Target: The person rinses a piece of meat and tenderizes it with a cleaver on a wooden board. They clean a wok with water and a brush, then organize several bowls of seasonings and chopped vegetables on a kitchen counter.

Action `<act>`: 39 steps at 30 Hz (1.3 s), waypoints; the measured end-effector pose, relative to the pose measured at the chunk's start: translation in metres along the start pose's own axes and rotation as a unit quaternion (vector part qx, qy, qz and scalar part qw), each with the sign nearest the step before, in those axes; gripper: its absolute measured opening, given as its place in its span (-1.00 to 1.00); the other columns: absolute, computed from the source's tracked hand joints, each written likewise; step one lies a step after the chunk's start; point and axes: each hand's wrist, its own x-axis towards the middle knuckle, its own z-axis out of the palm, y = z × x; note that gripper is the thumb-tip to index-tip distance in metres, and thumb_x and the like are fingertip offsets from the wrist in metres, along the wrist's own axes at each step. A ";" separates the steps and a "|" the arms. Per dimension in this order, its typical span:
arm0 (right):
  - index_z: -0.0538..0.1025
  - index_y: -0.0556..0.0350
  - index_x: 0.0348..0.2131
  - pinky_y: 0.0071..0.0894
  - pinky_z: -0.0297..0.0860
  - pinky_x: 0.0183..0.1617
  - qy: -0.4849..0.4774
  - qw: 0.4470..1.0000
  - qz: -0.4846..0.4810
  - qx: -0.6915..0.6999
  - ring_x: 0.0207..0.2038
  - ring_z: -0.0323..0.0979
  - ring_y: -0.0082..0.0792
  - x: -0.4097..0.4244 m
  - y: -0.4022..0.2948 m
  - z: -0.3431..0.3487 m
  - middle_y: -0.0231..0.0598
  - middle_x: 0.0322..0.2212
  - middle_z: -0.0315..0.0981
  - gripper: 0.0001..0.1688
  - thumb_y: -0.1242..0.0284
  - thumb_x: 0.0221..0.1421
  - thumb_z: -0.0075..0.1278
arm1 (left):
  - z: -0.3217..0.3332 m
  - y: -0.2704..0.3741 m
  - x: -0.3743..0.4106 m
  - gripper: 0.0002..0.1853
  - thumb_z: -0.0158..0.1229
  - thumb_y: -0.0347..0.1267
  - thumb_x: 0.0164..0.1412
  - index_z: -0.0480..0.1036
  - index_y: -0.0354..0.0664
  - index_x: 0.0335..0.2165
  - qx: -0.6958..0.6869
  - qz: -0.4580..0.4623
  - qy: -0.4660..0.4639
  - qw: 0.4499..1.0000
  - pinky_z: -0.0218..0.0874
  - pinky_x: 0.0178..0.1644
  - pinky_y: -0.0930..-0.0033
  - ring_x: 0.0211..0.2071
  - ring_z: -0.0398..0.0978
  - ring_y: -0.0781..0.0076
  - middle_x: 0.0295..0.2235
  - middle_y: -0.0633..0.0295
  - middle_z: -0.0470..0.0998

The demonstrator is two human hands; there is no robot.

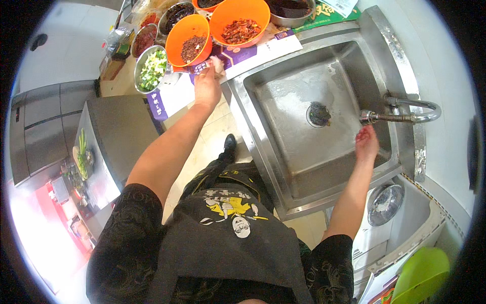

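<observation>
My left hand (pixel 207 85) is at the near edge of the covered counter, its fingers on a pale, crumpled thing (pixel 217 67) that I cannot identify; whether it is gripped is unclear. Just beyond it stands an orange bowl of dark flakes (pixel 194 37), with a metal bowl of chopped green onion (pixel 152 70) to its left. A larger orange bowl of red chili pieces (pixel 240 23) stands to the right. My right hand (pixel 366 142) is over the right part of the stainless steel sink (pixel 281 152), just below the end of the chrome faucet (pixel 410 114). Its fingers are curled and nothing shows in them.
Metal bowls of dark sauce (pixel 290 10) and red seasoning (pixel 144 40) stand at the back. A dark clump lies in the sink drain (pixel 319 114). A metal lid or bowl (pixel 385 204) and a green plastic basin (pixel 421 275) are at lower right. Vegetables lie on a side counter (pixel 98 167).
</observation>
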 end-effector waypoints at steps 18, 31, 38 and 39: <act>0.41 0.20 -0.12 -0.56 0.31 -0.32 0.092 0.995 0.005 -0.024 -0.39 0.36 -0.48 -0.106 0.066 -0.056 -0.31 -0.43 0.40 -0.69 0.57 0.08 -0.01 | 0.083 0.214 0.120 -0.63 0.01 -0.56 -0.04 0.32 -0.20 -0.16 0.047 0.177 -0.023 0.983 0.33 -0.27 -0.01 -0.39 0.53 -0.05 -0.43 -0.10 0.52; 0.23 0.32 0.12 -0.12 0.01 0.31 0.170 0.559 -0.482 -0.653 0.22 0.06 0.10 -0.020 -0.058 0.014 0.15 0.16 0.11 -0.32 0.50 0.00 -0.01 | 0.109 0.321 -0.012 -0.78 0.05 -0.44 0.18 0.42 -0.19 -0.17 -0.571 -0.255 -0.514 0.587 0.30 -0.35 0.42 -0.38 0.50 0.50 -0.32 0.24 0.55; 0.20 0.33 0.13 -0.10 -0.01 0.32 0.186 0.523 -0.425 -0.715 0.24 0.03 0.07 -0.011 -0.045 0.031 0.11 0.20 0.05 -0.32 0.51 0.00 -0.06 | 0.096 0.325 -0.008 -0.64 0.06 -0.45 0.14 0.35 -0.21 -0.05 -0.565 -0.310 -0.448 0.619 0.33 -0.29 0.39 -0.31 0.51 0.45 -0.25 0.23 0.54; 0.23 0.34 0.11 -0.09 0.00 0.31 0.166 0.521 -0.404 -0.733 0.24 0.04 0.07 -0.016 -0.048 0.041 0.12 0.19 0.07 -0.34 0.51 -0.02 -0.06 | 0.103 0.320 -0.009 -0.63 0.07 -0.45 0.13 0.35 -0.22 -0.05 -0.573 -0.292 -0.462 0.611 0.33 -0.30 0.38 -0.30 0.51 0.44 -0.26 0.22 0.54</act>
